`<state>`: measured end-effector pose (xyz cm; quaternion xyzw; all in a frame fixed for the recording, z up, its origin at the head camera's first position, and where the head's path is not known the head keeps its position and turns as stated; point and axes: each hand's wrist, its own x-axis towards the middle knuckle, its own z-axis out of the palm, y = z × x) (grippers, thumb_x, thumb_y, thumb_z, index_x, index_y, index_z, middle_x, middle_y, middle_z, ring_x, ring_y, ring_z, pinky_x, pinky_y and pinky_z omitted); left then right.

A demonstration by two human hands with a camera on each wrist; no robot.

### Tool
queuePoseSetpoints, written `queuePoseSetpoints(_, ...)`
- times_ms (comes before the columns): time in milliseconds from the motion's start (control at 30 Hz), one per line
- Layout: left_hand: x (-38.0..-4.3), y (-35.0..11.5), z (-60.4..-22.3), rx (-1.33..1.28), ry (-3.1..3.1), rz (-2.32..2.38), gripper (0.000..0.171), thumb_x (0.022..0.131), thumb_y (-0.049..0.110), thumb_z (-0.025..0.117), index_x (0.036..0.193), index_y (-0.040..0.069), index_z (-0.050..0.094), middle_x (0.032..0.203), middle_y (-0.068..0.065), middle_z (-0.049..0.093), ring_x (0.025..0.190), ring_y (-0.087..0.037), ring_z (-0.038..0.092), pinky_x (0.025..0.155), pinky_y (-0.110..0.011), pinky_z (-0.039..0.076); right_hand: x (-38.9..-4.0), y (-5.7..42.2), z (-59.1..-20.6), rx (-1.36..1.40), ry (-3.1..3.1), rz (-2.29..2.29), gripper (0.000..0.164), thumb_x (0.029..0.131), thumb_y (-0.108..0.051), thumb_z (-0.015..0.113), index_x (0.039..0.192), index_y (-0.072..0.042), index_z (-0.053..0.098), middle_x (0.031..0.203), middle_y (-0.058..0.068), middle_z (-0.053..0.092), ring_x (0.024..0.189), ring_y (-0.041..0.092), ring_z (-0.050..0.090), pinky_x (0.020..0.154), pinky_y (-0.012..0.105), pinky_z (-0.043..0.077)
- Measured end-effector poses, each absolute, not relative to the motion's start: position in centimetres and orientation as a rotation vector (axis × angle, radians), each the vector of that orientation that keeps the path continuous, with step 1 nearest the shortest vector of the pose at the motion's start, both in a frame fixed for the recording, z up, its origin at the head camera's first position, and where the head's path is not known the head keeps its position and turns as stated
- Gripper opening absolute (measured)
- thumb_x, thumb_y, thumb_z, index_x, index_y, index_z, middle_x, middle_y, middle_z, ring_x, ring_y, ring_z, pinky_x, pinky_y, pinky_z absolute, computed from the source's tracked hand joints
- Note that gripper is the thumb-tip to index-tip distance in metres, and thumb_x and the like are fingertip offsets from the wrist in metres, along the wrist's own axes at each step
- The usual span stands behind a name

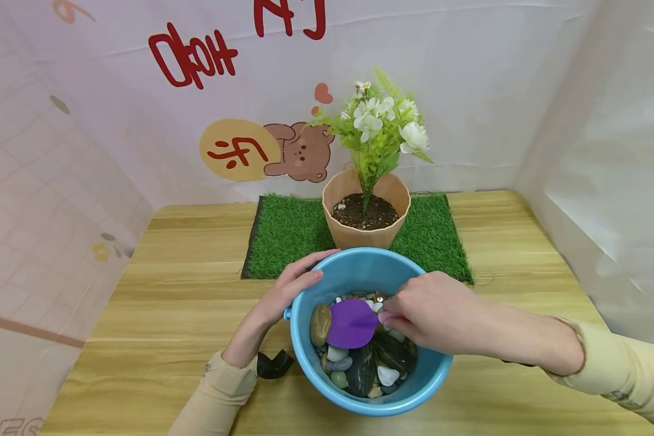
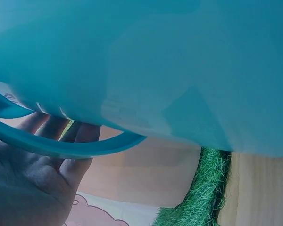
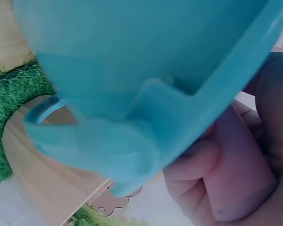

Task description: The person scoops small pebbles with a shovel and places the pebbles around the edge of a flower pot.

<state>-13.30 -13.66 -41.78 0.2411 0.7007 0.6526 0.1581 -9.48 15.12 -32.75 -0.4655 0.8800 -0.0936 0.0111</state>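
A light-blue bucket (image 1: 362, 257) holds mixed stones, among them dark stones (image 1: 361, 369), a brown stone (image 1: 320, 325) and a white stone (image 1: 387, 375). My right hand (image 1: 436, 312) reaches over the bucket's right rim and grips a small purple shovel (image 1: 351, 324) by its handle (image 3: 238, 169). The shovel's blade lies over the stones, close to the brown one. My left hand (image 1: 286, 290) rests against the left side of the bucket, its thumb at the rim and its fingers extended along the outer wall. In the left wrist view the bucket's handle (image 2: 61, 148) crosses in front of those fingers.
Behind the bucket, a peach flowerpot (image 1: 360, 239) with soil and a white-flowered plant (image 1: 378, 130) stands on a green turf mat (image 1: 289, 233). A black angular piece (image 1: 274, 364) is beside the left wrist. The wooden table (image 1: 196, 272) meets pale cloth walls at its back and sides.
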Motion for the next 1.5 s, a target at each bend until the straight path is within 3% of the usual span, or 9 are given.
queuePoseSetpoints(567, -13.1, -13.5, -41.7, 0.696, 2.016, 1.862, 0.055, 0.108, 0.024, 0.041, 0.160, 0.005, 0.042, 0.158, -0.025, 0.051, 0.140, -0.046, 0.057, 0.108, -0.048, 0.058, -9.6, 16.2, -32.4, -1.433, 2.707, -0.401, 0.032, 0.104, -0.033, 0.066, 0.072, -0.033, 0.059, 0.059, -0.020, 0.039, 0.057, -0.008, 0.032, 0.055, 0.016, 0.033)
queuePoseSetpoints(1100, -13.0, -13.4, -41.9, 0.697, 1.982, 1.889, 0.055, 0.108, 0.023, 0.041, 0.160, 0.003, 0.042, 0.158, -0.027, 0.051, 0.140, -0.049, 0.056, 0.109, -0.043, 0.057, -8.8, 18.6, -31.6, -1.420, 2.761, -0.498, 0.027, 0.104, -0.032, 0.066, 0.078, -0.036, 0.061, 0.063, -0.026, 0.038, 0.058, -0.014, 0.031, 0.052, 0.010, 0.029)
queuePoseSetpoints(1300, -13.0, -13.4, -41.8, 0.686, 1.988, 1.888, 0.055, 0.108, 0.023, 0.042, 0.159, 0.004, 0.043, 0.156, -0.028, 0.052, 0.139, -0.048, 0.057, 0.107, -0.043, 0.059, -8.7, 20.0, -30.9, -1.358, 2.779, -0.509, 0.011, 0.103, -0.031, 0.068, 0.096, -0.035, 0.076, 0.071, -0.028, 0.056, 0.062, -0.016, 0.042, 0.052, 0.010, 0.035)
queuePoseSetpoints(1500, -13.0, -13.4, -41.6, 0.690, 1.994, 1.886, 0.056, 0.107, 0.022, 0.043, 0.159, 0.003, 0.043, 0.156, -0.028, 0.052, 0.142, -0.049, 0.055, 0.112, -0.054, 0.056, -9.0, 20.7, -30.1, -1.287, 2.810, -0.503, 0.015, 0.102, -0.033, 0.069, 0.110, -0.032, 0.082, 0.092, -0.020, 0.079, 0.072, -0.016, 0.058, 0.057, 0.014, 0.047)
